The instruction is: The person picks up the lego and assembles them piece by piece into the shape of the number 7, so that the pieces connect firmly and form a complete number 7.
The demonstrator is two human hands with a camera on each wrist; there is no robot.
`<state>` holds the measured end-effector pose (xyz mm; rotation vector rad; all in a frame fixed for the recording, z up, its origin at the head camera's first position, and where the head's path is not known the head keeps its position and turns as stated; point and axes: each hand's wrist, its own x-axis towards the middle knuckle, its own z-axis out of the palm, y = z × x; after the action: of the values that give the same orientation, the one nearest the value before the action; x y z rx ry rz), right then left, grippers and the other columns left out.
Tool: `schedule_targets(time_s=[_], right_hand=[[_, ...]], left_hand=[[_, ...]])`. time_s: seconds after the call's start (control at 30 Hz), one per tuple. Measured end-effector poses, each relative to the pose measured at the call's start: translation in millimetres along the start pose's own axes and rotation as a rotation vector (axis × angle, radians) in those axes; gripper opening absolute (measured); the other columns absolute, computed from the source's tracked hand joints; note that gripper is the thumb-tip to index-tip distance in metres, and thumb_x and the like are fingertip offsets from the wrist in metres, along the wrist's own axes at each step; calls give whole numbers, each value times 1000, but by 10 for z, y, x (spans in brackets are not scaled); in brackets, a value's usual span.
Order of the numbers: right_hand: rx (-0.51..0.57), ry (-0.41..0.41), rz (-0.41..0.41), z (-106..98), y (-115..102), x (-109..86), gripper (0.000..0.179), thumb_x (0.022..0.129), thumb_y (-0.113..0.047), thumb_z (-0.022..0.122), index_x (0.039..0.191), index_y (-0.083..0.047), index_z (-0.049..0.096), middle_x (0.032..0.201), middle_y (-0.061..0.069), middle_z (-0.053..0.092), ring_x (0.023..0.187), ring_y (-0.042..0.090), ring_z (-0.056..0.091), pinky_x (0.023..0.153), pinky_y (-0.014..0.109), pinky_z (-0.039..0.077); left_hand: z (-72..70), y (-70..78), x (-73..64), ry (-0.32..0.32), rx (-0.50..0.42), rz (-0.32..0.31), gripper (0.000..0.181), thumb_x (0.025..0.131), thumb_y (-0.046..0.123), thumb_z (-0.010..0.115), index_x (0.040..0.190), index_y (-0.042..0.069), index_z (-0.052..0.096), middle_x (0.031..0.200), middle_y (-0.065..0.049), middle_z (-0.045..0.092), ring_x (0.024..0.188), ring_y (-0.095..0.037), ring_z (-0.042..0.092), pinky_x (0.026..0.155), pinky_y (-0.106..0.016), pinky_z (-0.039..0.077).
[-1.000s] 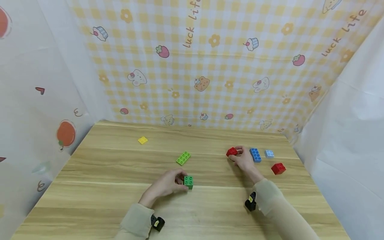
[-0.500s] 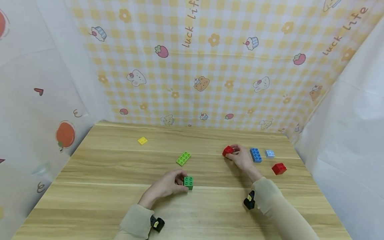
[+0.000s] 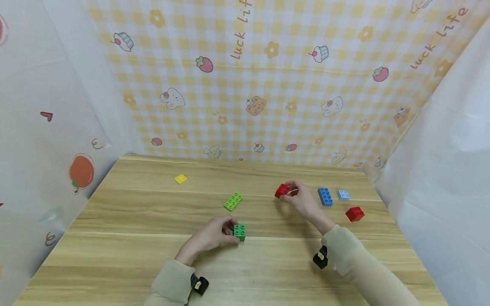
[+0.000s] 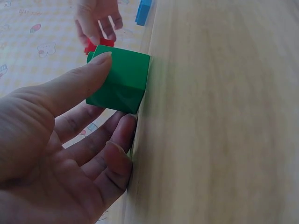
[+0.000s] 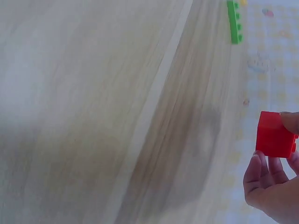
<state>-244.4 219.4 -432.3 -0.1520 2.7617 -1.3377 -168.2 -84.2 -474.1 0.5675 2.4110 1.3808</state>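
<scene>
My left hand (image 3: pixel 213 234) pinches a green toy brick (image 3: pixel 239 232) at the table's middle; the left wrist view shows the thumb along one side of the green brick (image 4: pixel 122 77). Farther back and to the right, my right hand (image 3: pixel 304 200) grips a red toy brick (image 3: pixel 282 191) between thumb and fingers. In the right wrist view the red brick (image 5: pixel 274 135) appears raised off the tabletop, its studs turned toward the right. Between the hands lies a flat lime-green brick (image 3: pixel 233 201), studs up.
Right of my right hand lie a blue brick (image 3: pixel 325 196), a small light-blue brick (image 3: pixel 343 195) and another red brick (image 3: pixel 355 213). A thin yellow brick (image 3: pixel 181 179) lies at the back left. A patterned cloth (image 3: pixel 245 85) hangs behind the wooden table (image 3: pixel 126 246).
My right hand has carried the red brick leftward, away from the blue brick. The left hand stays in place with the green brick.
</scene>
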Motion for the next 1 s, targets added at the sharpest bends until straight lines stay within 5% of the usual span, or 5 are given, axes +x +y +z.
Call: schedule_targets(time_s=[0.27,1.0], right_hand=[[30,-67,-131,94,-224,-151,38,85,-9,76,120,-5,59,100,10,63,94,25,57,78,37,48],[91,-228,-268,418,-505,-440,37,85,-8,76,118,-5,61,104,4,63,96,20,59,81,41,52]], left_hand=[[-10,5,-16,-2,-12,5,39,81,18,82,112,6,62,91,1,60,82,-16,55,70,-28,47],[-12,6,8,-14,-10,4,39,81,18,81,113,6,61,92,1,61,82,-16,55,70,-29,47]])
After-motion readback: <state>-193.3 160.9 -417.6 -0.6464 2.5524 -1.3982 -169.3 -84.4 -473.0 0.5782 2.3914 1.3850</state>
